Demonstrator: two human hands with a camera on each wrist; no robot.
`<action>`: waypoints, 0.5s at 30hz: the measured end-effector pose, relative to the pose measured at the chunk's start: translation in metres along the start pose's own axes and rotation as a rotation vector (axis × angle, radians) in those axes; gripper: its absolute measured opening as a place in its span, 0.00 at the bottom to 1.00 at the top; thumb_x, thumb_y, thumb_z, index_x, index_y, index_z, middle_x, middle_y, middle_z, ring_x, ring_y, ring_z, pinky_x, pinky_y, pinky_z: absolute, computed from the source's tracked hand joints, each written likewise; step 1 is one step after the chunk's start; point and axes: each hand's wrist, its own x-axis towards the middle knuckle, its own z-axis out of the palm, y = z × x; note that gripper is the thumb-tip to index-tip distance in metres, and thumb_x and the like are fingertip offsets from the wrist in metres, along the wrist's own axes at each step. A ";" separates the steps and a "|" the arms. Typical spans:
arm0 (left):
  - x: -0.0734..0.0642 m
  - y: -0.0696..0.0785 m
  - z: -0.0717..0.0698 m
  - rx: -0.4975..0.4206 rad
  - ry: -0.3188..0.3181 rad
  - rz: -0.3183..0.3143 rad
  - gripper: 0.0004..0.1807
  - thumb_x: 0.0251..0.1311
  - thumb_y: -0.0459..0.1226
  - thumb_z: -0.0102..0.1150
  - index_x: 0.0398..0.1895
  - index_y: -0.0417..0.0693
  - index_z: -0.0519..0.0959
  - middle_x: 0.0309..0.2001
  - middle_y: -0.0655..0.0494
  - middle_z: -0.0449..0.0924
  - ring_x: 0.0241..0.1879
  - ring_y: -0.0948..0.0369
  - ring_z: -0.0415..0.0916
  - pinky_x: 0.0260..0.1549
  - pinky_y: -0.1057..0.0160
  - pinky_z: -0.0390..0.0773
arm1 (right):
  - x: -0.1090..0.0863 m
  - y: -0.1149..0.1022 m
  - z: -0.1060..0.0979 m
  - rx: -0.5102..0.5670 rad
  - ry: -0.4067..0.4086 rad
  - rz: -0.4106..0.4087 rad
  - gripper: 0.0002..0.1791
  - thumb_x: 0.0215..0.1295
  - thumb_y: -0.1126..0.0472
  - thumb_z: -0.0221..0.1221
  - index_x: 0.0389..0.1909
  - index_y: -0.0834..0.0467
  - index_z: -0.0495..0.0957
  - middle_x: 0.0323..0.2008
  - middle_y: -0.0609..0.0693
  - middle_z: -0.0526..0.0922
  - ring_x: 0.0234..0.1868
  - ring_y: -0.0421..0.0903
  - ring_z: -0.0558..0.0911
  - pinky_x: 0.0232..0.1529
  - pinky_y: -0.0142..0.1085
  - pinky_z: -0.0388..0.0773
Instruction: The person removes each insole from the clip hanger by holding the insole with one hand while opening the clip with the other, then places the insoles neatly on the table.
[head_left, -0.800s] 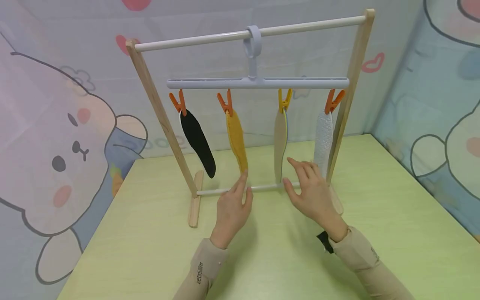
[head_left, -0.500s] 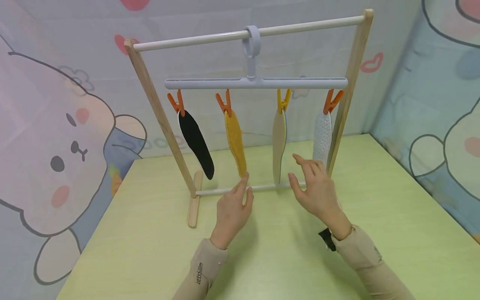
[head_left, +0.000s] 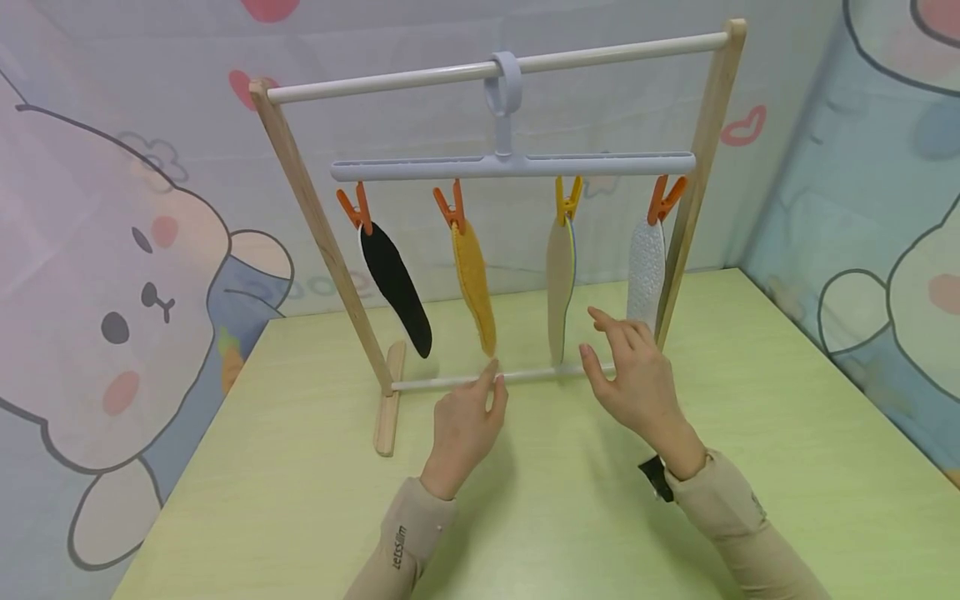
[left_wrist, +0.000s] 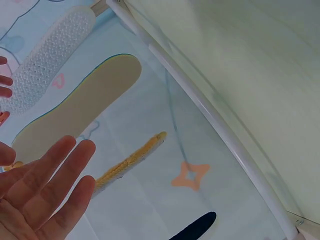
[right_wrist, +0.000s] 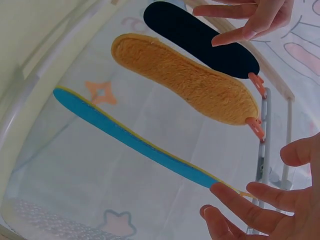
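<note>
Four kinds aside, several insoles hang by clothespins from a grey hanger (head_left: 420, 170): a black insole (head_left: 393, 287), a fuzzy yellow insole (head_left: 472, 287), a beige insole (head_left: 559, 292) and a white textured insole (head_left: 646, 267). My left hand (head_left: 463, 421) holds nothing, its index fingertip just below the yellow insole's lower end. Extended fingers of the left hand (left_wrist: 45, 195) show in the left wrist view. My right hand (head_left: 636, 379) is loosely spread between the beige and white insoles, hiding the white one's lower end. The beige insole's blue side (right_wrist: 135, 137) shows in the right wrist view.
A wooden stand (head_left: 322, 242) with a white top rod (head_left: 390, 82) carries the hanger. Its lower rod (head_left: 532, 375) runs behind my hands. Orange clothespins (head_left: 452, 208) and a yellow clothespin (head_left: 568, 200) grip the insoles. The stand is on a pale yellow-green table (head_left: 285, 492).
My left index fingertip has dropped slightly away from the yellow insole's end. My right hand has shifted right, away from the beige insole. The hanging insoles sway a little.
</note>
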 end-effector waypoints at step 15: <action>0.000 0.004 -0.001 -0.037 0.012 0.018 0.15 0.61 0.40 0.46 0.44 0.43 0.78 0.28 0.56 0.85 0.08 0.72 0.45 0.06 0.75 0.48 | 0.004 0.006 -0.007 0.013 0.050 0.050 0.23 0.55 0.59 0.55 0.53 0.59 0.71 0.36 0.56 0.82 0.38 0.52 0.75 0.16 0.40 0.70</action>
